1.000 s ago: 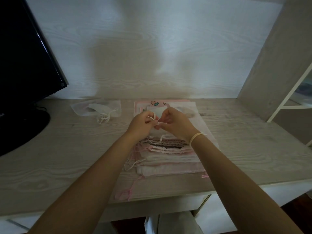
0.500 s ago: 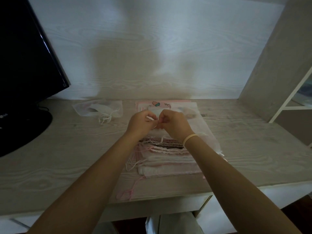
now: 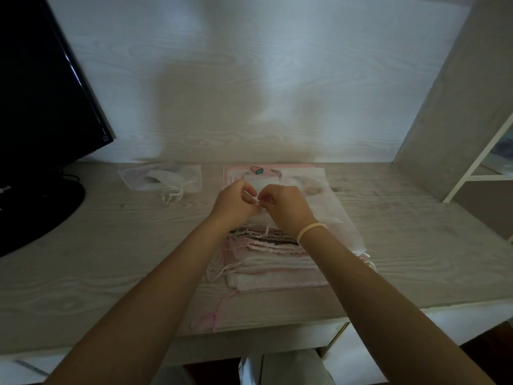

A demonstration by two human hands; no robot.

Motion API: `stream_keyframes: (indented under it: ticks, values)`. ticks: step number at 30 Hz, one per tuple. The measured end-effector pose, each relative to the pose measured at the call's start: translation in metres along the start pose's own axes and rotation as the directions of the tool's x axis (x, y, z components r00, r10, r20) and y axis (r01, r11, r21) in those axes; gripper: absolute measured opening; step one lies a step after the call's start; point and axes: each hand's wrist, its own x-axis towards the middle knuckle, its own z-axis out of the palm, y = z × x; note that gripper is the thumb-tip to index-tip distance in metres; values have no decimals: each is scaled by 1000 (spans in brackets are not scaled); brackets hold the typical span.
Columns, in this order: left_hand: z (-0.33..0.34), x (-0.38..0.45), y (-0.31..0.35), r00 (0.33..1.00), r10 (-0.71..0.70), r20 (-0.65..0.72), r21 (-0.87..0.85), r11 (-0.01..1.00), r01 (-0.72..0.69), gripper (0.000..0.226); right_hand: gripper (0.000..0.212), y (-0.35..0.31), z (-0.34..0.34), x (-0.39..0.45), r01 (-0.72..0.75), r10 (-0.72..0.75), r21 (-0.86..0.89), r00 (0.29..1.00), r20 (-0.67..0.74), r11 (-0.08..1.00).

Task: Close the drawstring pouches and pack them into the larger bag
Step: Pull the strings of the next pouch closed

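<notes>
A stack of white and pink drawstring pouches (image 3: pixel 273 269) lies at the middle of the desk. Above it, a small white pouch (image 3: pixel 262 182) is held up between both hands. My left hand (image 3: pixel 234 202) and my right hand (image 3: pixel 286 208) meet knuckle to knuckle and pinch its thin white drawstring (image 3: pixel 259 202). Loose cord ends hang down below the fingers. A larger sheer bag (image 3: pixel 331 207) lies flat under the stack and reaches to the right. A closed sheer pouch (image 3: pixel 163 179) with knotted cords lies apart at the back left.
A black monitor (image 3: pixel 41 93) on a round base (image 3: pixel 36 215) fills the left side. The back panel rises behind the desk, and a side panel (image 3: pixel 455 107) with a white shelf frame stands at the right. A pink cord (image 3: pixel 213 315) trails to the desk's front edge.
Both hands stay together on the cords, with small finger movements. The small pouch sits slightly higher behind the fingers. The view has shifted a little.
</notes>
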Motion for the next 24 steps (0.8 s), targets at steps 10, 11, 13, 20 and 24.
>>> stream_keyframes:
  ticks: [10,11,13,20,24]
  values:
    - [4,-5,1,985,143,-93,134,982,-130,19,19,-2,1,4,31,1,-223,989,145,974]
    - [5,-5,0,985,148,-91,150,980,-133,19,18,-1,2,4,13,16,-196,989,149,981]
    - [5,-6,-3,985,146,-92,165,978,-130,17,18,0,1,5,-41,60,-115,984,168,992]
    - [10,-8,-8,977,188,-96,176,970,-170,17,17,-4,-4,5,-413,297,335,890,345,847]
    - [11,-7,-11,954,254,-161,204,954,-220,21,28,0,-9,6,-582,308,509,794,524,634]
